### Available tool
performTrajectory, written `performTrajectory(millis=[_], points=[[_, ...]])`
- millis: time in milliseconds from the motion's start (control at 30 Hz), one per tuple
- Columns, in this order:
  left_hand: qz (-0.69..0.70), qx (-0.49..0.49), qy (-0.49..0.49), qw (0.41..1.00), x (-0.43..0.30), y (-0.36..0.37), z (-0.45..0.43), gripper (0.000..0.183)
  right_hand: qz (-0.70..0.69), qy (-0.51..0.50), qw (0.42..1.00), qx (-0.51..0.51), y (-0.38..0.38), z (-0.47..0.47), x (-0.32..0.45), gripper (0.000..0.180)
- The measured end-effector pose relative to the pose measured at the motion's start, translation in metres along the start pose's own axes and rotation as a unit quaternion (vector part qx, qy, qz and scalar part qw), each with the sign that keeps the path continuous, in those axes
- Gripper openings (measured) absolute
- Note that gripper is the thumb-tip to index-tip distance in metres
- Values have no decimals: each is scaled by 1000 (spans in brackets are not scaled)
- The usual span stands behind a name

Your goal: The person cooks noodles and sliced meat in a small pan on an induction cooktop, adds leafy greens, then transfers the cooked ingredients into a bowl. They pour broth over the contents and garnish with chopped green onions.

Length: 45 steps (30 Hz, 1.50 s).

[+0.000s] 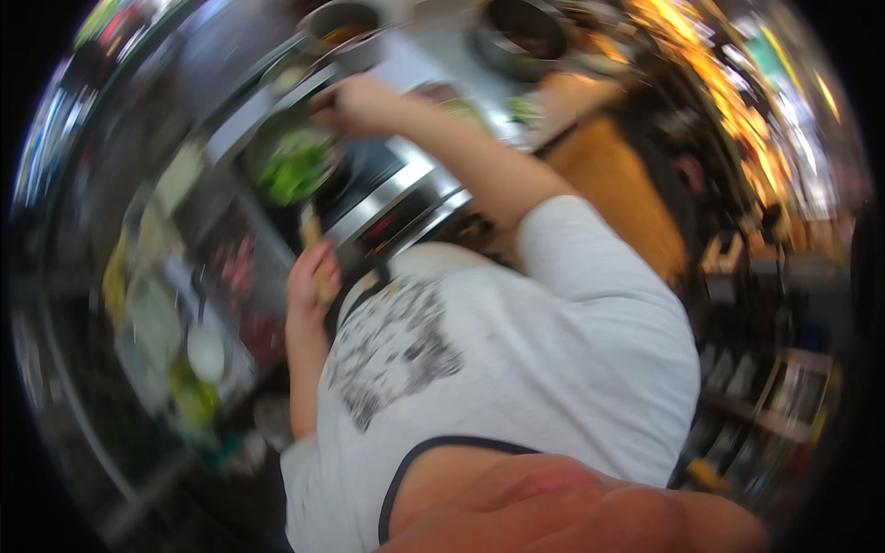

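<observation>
My left hand point(312, 276) is closed around the light wooden handle point(312, 228) of a dark pan point(263, 145). Bright green leaves point(296, 166) lie heaped in the pan. Beyond the leaves, at the pan's far right rim, is my right hand point(359, 105) with its fingers bent. Motion blur hides whether those fingers hold anything. Under the pan sits a cooktop point(377, 169) with a steel front edge and a small red display point(382, 225).
Past my right hand stand a metal pot point(339, 24) with orange-brown contents and a larger dark pot point(522, 38). Pale bags and vegetables point(152, 311) fill the left side, beside pinkish-red pieces point(235, 269). An orange-brown board point(615, 193) lies to the right.
</observation>
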State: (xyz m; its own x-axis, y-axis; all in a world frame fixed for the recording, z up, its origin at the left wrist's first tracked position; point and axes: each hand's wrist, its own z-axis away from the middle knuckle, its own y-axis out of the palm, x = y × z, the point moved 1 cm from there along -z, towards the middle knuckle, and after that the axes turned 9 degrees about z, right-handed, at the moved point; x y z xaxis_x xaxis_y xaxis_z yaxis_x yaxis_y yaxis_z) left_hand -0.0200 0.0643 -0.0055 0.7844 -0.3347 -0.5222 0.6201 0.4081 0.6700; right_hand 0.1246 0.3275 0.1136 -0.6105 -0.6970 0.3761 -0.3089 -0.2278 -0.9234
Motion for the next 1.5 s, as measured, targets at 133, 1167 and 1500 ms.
performTrajectory(millis=[133,1167,1500], points=[[-26,2,19,999,0,1,-3,19,-101,-4,993,-64,19,20,-12,19],[-53,-46,23,997,-4,13,6,20,-222,-73,967,-98,65,10,28,20],[-35,-47,38,998,1,6,4,19,-145,-52,980,-122,9,19,-1,18]])
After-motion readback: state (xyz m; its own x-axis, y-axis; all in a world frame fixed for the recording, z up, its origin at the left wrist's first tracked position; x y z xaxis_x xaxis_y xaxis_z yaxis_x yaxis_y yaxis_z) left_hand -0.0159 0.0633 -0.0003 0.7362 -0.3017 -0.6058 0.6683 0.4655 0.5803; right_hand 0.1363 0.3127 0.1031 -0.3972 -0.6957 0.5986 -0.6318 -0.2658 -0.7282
